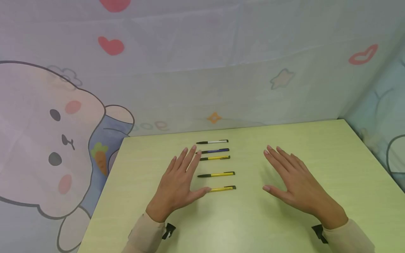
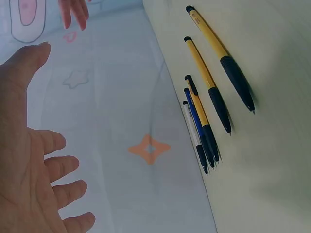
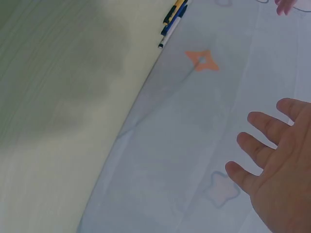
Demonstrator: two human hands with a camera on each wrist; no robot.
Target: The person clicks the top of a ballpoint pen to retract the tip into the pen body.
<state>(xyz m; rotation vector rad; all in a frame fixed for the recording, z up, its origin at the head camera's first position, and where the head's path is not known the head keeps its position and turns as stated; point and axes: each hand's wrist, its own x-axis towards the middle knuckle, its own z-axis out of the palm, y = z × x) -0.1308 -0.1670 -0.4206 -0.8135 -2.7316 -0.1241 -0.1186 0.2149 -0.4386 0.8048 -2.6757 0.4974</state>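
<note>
Pens lie in a column on the table, roughly parallel, black grips to the left in the head view. Farthest back is a white pen (image 1: 218,141), then a blue pen (image 1: 218,150). Three yellow pens follow: one close to the blue (image 1: 218,158), a middle one (image 1: 218,174) and a front one (image 1: 223,189). My left hand (image 1: 178,184), fingers spread and straight, hovers left of them; it overlaps some of their grip ends and holds nothing. To the right of the pens, my right hand (image 1: 299,186) is held over the table with straight fingers, holding nothing.
The pale yellow-green table (image 1: 234,221) ends at the back against a hanging cloth (image 1: 196,91) printed with hearts, a star and a large cartoon animal. Dark clips (image 1: 168,231) show at both wrists, by the light sleeves (image 1: 143,232).
</note>
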